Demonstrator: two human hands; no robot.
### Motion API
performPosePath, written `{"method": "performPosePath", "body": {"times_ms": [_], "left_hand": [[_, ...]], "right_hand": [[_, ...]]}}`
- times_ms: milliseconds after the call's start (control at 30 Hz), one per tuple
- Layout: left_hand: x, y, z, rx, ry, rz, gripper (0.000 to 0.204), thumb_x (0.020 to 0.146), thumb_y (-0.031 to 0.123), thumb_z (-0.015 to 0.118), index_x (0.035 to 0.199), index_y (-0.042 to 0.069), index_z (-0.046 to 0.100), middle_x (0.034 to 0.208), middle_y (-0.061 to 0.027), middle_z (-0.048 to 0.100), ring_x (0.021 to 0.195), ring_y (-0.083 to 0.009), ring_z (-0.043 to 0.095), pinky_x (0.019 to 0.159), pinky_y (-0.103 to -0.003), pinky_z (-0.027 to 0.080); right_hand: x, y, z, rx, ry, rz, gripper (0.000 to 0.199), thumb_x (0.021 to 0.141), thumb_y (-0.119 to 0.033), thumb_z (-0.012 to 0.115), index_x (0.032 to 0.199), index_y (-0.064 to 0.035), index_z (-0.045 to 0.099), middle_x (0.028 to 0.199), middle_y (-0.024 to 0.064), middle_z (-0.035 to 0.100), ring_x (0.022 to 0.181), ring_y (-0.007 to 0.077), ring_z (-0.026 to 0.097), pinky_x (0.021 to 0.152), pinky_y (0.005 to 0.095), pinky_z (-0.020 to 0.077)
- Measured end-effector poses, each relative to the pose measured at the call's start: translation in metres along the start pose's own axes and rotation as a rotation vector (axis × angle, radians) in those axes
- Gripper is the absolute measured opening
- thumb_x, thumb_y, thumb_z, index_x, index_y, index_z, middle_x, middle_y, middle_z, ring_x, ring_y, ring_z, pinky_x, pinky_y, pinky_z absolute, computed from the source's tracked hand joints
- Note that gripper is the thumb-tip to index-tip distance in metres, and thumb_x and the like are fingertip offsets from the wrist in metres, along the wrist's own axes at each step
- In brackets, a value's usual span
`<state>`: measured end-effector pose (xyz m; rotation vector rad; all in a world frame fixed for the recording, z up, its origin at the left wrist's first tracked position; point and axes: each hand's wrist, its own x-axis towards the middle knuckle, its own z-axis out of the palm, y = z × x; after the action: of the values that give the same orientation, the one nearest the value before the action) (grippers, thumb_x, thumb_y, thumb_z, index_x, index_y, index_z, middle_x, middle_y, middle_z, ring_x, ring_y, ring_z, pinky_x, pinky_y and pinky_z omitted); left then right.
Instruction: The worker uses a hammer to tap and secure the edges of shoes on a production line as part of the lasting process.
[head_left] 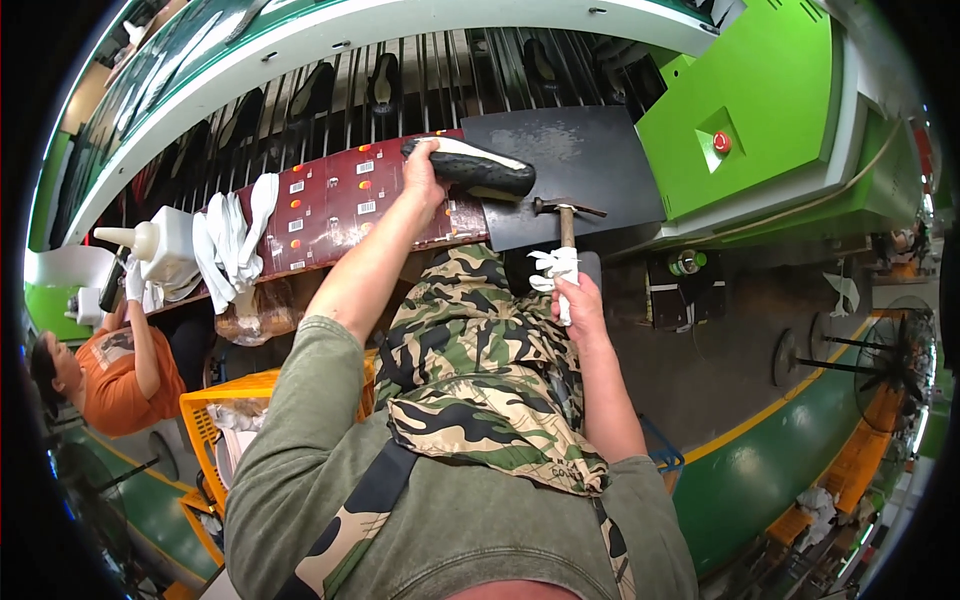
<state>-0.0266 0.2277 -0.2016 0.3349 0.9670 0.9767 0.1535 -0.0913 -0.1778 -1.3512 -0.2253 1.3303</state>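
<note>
My left hand (422, 175) is closed round the heel or toe end of a black shoe (480, 172) with a cream-coloured strip; which end it is I cannot tell. The shoe is tilted over the seam between a dark red board (335, 205) and a black mat (560, 150). My right hand (580, 308) grips a hammer (567, 228) low on its wooden handle, where white cloth is wrapped round it. The hammer's metal head is over the near edge of the mat, just right of the shoe and apart from it.
Beyond the board, several dark shoes (383, 82) lie on a rack of metal rods. White gloves (237, 235) and a white bottle (165, 245) are at the left, near a co-worker in orange (130, 370). A green machine (740, 110) stands right; a yellow crate (200, 420) is left.
</note>
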Motion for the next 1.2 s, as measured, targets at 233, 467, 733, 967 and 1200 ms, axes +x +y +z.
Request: {"method": "performPosePath", "body": {"times_ms": [233, 467, 733, 967, 1200], "left_hand": [[-0.117, -0.015, -0.037, 0.09, 0.026, -0.334, 0.046, 0.085, 0.033, 0.06, 0.118, 0.001, 0.058, 0.109, -0.0201, 0.069, 0.103, -0.0369, 0.067, 0.101, -0.055, 0.05], [-0.182, -0.077, -0.082, 0.121, -0.297, -0.594, 0.036, 0.09, 0.029, 0.067, 0.115, 0.004, 0.066, 0.102, -0.0112, 0.073, 0.091, -0.0246, 0.071, 0.087, -0.041, 0.057], [-0.186, -0.085, -0.083, 0.112, -0.417, -0.572, 0.04, 0.088, 0.03, 0.069, 0.116, 0.001, 0.066, 0.101, -0.0124, 0.073, 0.089, -0.0241, 0.071, 0.084, -0.041, 0.059], [-0.179, -0.09, -0.096, 0.044, -0.328, -0.547, 0.04, 0.088, 0.03, 0.068, 0.116, 0.001, 0.065, 0.102, -0.0125, 0.073, 0.089, -0.025, 0.071, 0.084, -0.041, 0.058], [-0.179, -0.087, -0.09, 0.064, -0.385, -0.524, 0.049, 0.084, 0.033, 0.069, 0.122, 0.002, 0.063, 0.106, -0.0132, 0.072, 0.093, -0.0265, 0.07, 0.089, -0.043, 0.057]], "right_hand": [[-0.025, 0.012, -0.007, 0.073, 0.005, 0.039, 0.02, 0.093, -0.014, 0.066, 0.107, -0.0055, 0.055, 0.075, 0.0034, 0.059, 0.048, 0.0115, 0.056, 0.039, 0.0276, 0.0449], [-0.028, 0.02, -0.004, 0.189, -0.06, 0.083, 0.026, 0.09, -0.008, 0.063, 0.114, -0.0046, 0.054, 0.083, 0.0068, 0.062, 0.059, 0.0157, 0.063, 0.048, 0.0299, 0.0527], [0.023, 0.025, 0.02, 0.172, -0.152, 0.051, 0.046, 0.081, 0.002, 0.057, 0.126, -0.0015, 0.05, 0.113, 0.0122, 0.063, 0.086, 0.0245, 0.069, 0.068, 0.0363, 0.0612], [0.067, 0.018, 0.058, 0.113, -0.229, -0.015, 0.048, 0.08, -0.001, 0.06, 0.127, -0.0023, 0.054, 0.114, 0.0072, 0.063, 0.105, 0.0223, 0.065, 0.091, 0.0413, 0.0561], [0.071, 0.0, 0.055, 0.092, -0.191, 0.006, 0.042, 0.079, -0.001, 0.061, 0.119, 0.0004, 0.053, 0.108, 0.0124, 0.064, 0.086, 0.0233, 0.069, 0.076, 0.0369, 0.0599]]}}
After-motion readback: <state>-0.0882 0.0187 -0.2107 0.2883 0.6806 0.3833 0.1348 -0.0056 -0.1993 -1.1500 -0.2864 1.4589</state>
